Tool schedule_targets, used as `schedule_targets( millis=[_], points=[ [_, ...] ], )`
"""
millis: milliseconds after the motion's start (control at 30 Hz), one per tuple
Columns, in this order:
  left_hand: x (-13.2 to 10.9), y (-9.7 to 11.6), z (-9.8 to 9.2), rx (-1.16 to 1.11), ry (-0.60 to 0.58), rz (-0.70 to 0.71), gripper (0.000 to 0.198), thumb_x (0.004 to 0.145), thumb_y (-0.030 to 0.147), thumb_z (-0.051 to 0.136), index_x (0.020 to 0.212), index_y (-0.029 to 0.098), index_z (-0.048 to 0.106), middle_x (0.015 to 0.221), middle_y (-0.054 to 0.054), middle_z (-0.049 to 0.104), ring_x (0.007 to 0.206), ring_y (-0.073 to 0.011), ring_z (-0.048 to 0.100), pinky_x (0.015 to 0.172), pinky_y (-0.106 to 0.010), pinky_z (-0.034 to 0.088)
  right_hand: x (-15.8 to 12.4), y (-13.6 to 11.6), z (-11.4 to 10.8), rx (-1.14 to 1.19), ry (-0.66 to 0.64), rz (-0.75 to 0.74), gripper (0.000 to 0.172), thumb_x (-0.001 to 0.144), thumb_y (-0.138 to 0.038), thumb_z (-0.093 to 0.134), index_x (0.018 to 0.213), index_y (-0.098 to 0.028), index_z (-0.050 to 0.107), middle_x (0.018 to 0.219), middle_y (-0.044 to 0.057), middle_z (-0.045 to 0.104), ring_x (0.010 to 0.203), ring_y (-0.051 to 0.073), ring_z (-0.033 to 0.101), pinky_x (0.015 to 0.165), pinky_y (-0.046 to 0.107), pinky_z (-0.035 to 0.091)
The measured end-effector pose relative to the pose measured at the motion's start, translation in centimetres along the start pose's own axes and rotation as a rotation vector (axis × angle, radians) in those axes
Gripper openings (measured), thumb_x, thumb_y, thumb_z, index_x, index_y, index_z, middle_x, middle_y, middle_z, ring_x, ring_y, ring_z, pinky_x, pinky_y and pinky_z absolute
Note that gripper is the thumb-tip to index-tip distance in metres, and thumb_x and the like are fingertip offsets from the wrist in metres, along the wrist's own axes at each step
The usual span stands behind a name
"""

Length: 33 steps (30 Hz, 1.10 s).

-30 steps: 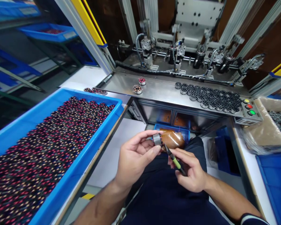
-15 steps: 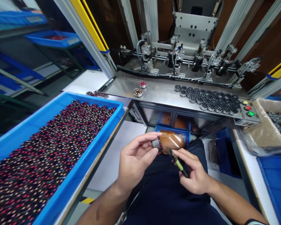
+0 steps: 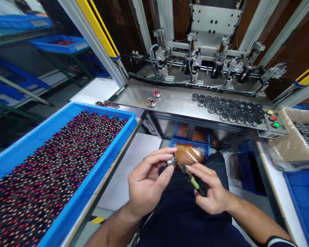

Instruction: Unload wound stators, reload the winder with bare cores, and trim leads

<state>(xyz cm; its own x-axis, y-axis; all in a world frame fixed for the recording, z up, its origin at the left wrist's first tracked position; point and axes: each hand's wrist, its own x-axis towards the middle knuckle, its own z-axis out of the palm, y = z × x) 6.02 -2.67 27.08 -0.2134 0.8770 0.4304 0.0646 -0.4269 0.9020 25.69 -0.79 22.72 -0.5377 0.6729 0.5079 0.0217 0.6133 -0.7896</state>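
Bringing a tool [image 3: 195, 183] up to the face of a small core [image 3: 171, 161], the person works with both arms over the lap. The left grip [image 3: 146, 183] is closed lightly on the core, fingertips above and thumb below, its grey band tilted and its red-and-black face turned toward the other side. The right grip [image 3: 212, 188] is wrapped round the tool's green-and-black handles, the tips pointing up and left at that face. They are very close to it; whether they touch, or how far the tips are parted, I cannot tell.

The core is in the air in front of an amber wrap [image 3: 189, 153], which lies in a blue bin [image 3: 205, 147] below. To the left stands a tray [image 3: 51, 127] heaped with wound cores. Ahead, on the metal desk [image 3: 175, 103], sit a red core [image 3: 156, 93] and a coppery core [image 3: 151, 102], well apart from a block of black cores [image 3: 229, 108] beside the buttons [image 3: 274, 120].

The step in hand seems to be fine tool work at the core's face. As I judge it, the next move calls for a steady left grip and small, careful motion of the tips, clear of the fingers and windings.
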Motion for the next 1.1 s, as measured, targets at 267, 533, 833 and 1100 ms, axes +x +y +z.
schedule_targets(
  millis=[267,533,833,1100],
  points=[
    [0.16,-0.14,-0.03,0.001,-0.009,0.003,0.021,0.085,0.009,0.068,0.101,0.021,0.073,0.110,-0.008,0.078,0.104,-0.0209,0.073,0.077,-0.025,0.059,0.06,0.02,-0.07,0.020,-0.015,0.017,0.084,0.063,-0.005,0.051,0.145,-0.021,0.049,0.105,0.010,0.066,0.090,0.022,0.063,0.075,0.035,0.057],
    [0.10,-0.11,-0.13,0.012,-0.005,0.007,0.021,0.084,0.008,0.069,0.100,0.022,0.073,0.110,-0.007,0.078,0.103,-0.0210,0.073,0.078,-0.026,0.059,0.17,0.12,0.10,0.035,-0.011,0.013,0.083,0.063,-0.005,0.051,0.144,-0.021,0.050,0.105,0.010,0.066,0.089,0.022,0.064,0.074,0.035,0.056],
    [-0.03,-0.21,-0.33,0.014,-0.059,0.014,0.027,0.085,0.006,0.067,0.104,0.025,0.073,0.112,-0.004,0.077,0.106,-0.0173,0.071,0.078,-0.022,0.058,0.20,-0.04,0.12,0.004,0.003,-0.007,0.081,0.064,-0.005,0.050,0.143,-0.021,0.052,0.086,0.005,0.064,0.073,0.018,0.060,0.061,0.030,0.052],
    [-0.18,-0.21,-0.59,0.016,-0.068,0.033,0.028,0.084,0.006,0.067,0.105,0.024,0.073,0.113,-0.004,0.077,0.107,-0.0185,0.071,0.083,-0.025,0.059,-0.05,-0.12,0.24,0.038,0.027,0.020,0.083,0.064,-0.005,0.052,0.145,-0.024,0.049,0.090,0.005,0.064,0.075,0.019,0.061,0.063,0.030,0.053]
  ],
)
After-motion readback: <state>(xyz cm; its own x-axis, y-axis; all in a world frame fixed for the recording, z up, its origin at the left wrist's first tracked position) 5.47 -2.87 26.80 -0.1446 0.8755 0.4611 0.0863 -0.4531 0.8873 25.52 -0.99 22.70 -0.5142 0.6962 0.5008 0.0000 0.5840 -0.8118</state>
